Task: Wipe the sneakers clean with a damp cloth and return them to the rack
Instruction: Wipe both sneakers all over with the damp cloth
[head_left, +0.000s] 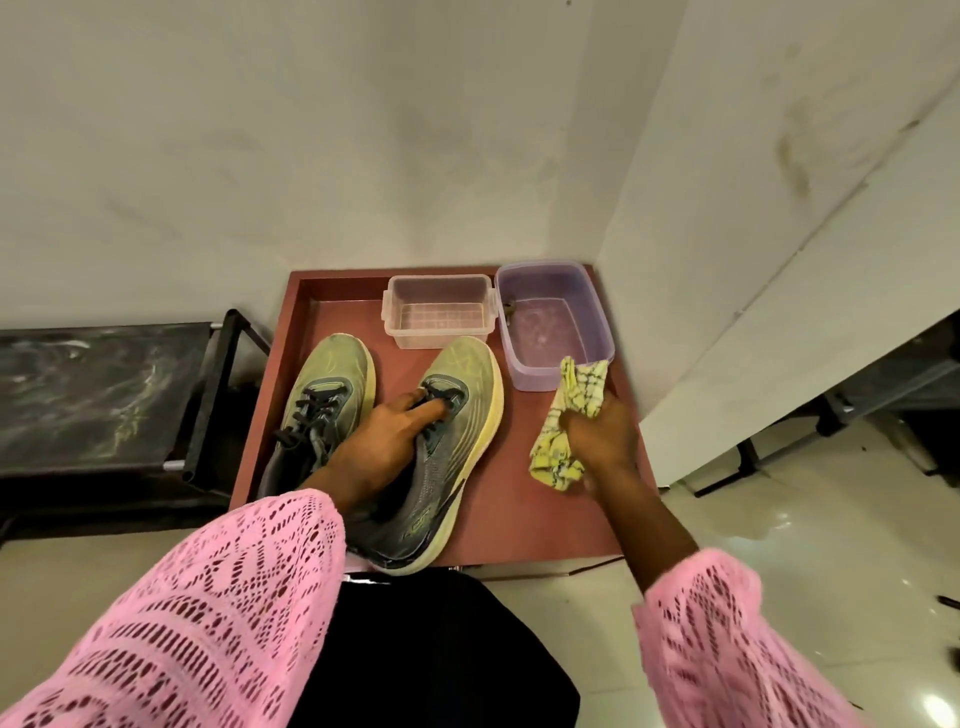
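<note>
Left hand (387, 441) holds the right sneaker (441, 447) on the tray (524, 519); right hand (597, 436) clutches the cloth (571, 415). Risk: 1 loose grip lets the shoe tip, or the cloth drips.

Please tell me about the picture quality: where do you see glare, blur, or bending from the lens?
Head view: glare on the glossy floor tiles at right; the right hand, gripping the yellow cloth, is slightly motion-blurred; the wide-angle lens bends the wall edge and stretches the pink sleeves near the bottom; the two sneakers under the left hand look reasonably sharp under soft, even light.
</note>
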